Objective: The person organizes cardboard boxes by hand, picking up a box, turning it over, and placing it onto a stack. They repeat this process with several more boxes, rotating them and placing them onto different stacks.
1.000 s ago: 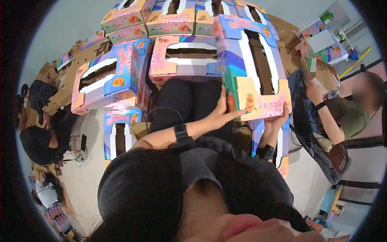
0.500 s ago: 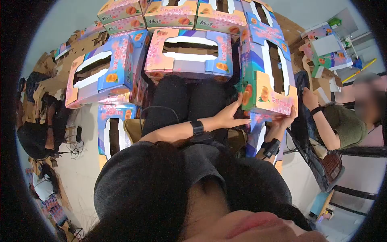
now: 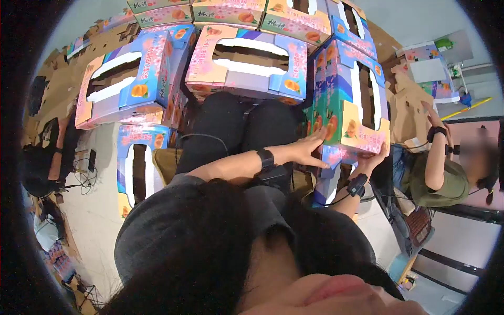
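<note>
At the right of my legs stands a printed peach box [image 3: 349,128] with a long cut-out opening in its top. My left hand [image 3: 308,150] lies against its near left corner, fingers and thumb spread. Around its near right corner my right hand [image 3: 374,159] is wrapped, fingers along the edge. A second green and purple box side shows pressed against its left. Below my hands is part of another box [image 3: 323,190]. Straight ahead, beyond my knees, sits a similar box [image 3: 244,84] that neither hand touches.
A tilted box [image 3: 126,113] stands at the left, above another box [image 3: 126,163]. More boxes [image 3: 228,18] are lined up at the back. Flat brown cardboard [image 3: 409,107] lies at the right, beside a person in a green shirt [image 3: 443,184]. Another person [image 3: 44,170] is at the far left.
My left hand has come onto the near left corner of the right-hand box. The view has shifted slightly. The person at the right has raised their arms, with brown cardboard by them.
</note>
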